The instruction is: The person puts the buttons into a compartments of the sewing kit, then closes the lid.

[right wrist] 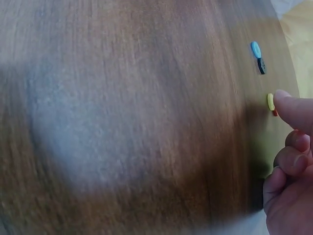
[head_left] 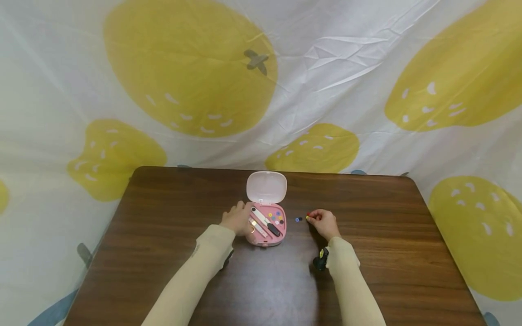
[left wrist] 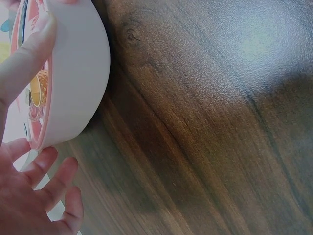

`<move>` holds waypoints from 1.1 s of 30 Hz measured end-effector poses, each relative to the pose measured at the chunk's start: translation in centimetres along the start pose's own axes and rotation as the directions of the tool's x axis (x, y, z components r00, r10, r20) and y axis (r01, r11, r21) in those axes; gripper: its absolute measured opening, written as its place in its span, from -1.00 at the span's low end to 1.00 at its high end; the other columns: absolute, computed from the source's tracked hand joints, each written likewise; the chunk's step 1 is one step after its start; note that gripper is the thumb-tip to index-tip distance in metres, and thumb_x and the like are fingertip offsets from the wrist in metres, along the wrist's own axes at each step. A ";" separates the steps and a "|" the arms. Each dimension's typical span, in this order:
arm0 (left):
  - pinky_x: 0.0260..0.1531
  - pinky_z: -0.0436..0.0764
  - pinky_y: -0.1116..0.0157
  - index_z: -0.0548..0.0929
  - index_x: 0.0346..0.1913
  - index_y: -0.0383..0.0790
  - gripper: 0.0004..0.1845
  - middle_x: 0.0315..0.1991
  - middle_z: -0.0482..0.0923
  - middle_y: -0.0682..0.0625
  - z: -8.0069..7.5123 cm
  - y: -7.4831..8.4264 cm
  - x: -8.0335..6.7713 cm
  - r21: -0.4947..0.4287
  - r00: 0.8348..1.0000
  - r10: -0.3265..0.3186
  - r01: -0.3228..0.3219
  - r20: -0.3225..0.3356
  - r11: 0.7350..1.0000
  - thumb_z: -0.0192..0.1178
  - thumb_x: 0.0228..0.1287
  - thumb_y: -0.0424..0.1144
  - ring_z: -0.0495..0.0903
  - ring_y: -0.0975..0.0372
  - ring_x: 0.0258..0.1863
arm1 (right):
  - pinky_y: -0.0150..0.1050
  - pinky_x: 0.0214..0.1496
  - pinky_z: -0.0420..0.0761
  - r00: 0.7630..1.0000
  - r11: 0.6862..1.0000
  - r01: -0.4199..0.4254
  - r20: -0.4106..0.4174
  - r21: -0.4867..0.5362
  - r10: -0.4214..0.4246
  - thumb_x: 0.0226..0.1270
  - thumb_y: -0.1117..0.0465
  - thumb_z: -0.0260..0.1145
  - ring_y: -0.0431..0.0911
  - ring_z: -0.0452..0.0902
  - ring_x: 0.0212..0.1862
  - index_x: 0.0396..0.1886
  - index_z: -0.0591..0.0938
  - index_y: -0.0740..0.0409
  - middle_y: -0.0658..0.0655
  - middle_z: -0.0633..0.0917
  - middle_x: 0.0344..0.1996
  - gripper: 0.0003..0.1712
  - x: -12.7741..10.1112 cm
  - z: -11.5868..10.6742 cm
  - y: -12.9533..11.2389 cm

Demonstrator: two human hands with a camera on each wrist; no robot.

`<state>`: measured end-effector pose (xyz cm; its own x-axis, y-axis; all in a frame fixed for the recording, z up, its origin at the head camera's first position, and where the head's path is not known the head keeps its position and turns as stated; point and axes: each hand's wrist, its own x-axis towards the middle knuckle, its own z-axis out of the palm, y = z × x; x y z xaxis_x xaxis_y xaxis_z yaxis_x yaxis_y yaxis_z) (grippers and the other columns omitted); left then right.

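Observation:
A pink sewing kit box (head_left: 265, 225) stands with its lid (head_left: 267, 186) raised. My left hand (head_left: 238, 220) grips its left side, the thumb over the rim and other fingers near a corner. Inside lie a black-handled tool (head_left: 272, 228), a pale strip-like item (head_left: 258, 227) and several colored buttons (head_left: 277, 218). To the right of the box, my right hand (head_left: 325, 223) pinches a yellow button (right wrist: 270, 102) at the thumb tip; a red button (right wrist: 275, 112) shows right beside it. A blue button (right wrist: 256, 49) and a black button (right wrist: 261, 66) lie together on the table.
The brown wooden table (head_left: 171, 203) reaches back to a white hanging cloth (head_left: 326, 59) with large yellow fruit prints. A black wrist device (head_left: 321, 259) sits at the right cuff.

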<state>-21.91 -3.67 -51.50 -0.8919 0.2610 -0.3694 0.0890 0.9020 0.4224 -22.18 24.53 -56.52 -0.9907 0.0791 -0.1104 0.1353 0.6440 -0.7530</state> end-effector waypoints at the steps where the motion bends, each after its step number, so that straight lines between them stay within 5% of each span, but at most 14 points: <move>1: 0.02 0.30 -0.03 0.17 0.32 -0.08 0.20 0.10 0.26 -0.12 0.0 0.0 0.0 0.000 1.000 -0.001 0.001 0.001 1.000 0.58 -0.57 -0.02 0.31 0.02 0.08 | -0.37 -0.55 0.24 1.000 1.000 -0.003 -0.003 -0.002 0.003 0.06 0.30 0.33 -0.22 0.22 -0.63 -0.45 0.62 0.33 -0.06 0.34 -0.75 -0.86 0.0 0.0 -0.1; 12: 0.01 0.30 -0.01 0.17 0.32 -0.09 0.21 0.11 0.25 -0.13 -0.1 0.1 0.0 0.001 1.000 0.001 -0.001 0.000 1.000 0.59 -0.59 -0.01 0.30 0.02 0.10 | -0.35 -0.51 0.25 0.997 0.998 0.028 -0.064 -0.049 -0.031 0.02 0.33 0.35 -0.22 0.23 -0.64 -0.49 0.63 0.33 -0.04 0.36 -0.76 -0.89 0.0 0.4 -0.3; 33: 0.02 0.29 -0.05 0.20 0.30 -0.08 0.19 0.09 0.26 -0.14 -0.1 0.0 -0.1 -0.008 1.000 0.002 -0.002 -0.005 1.000 0.59 -0.61 -0.04 0.31 0.00 0.09 | -0.34 -0.53 0.25 1.000 0.999 -0.026 -0.015 -0.033 0.025 0.02 0.35 0.34 -0.22 0.22 -0.65 -0.56 0.58 0.35 -0.07 0.34 -0.78 -0.87 -0.1 0.3 -0.5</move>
<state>-21.87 -3.72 -51.41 -0.8937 0.2608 -0.3650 0.0868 0.8988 0.4297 -22.19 23.94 -56.33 -0.9871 0.1069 -0.1195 0.1603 0.6667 -0.7279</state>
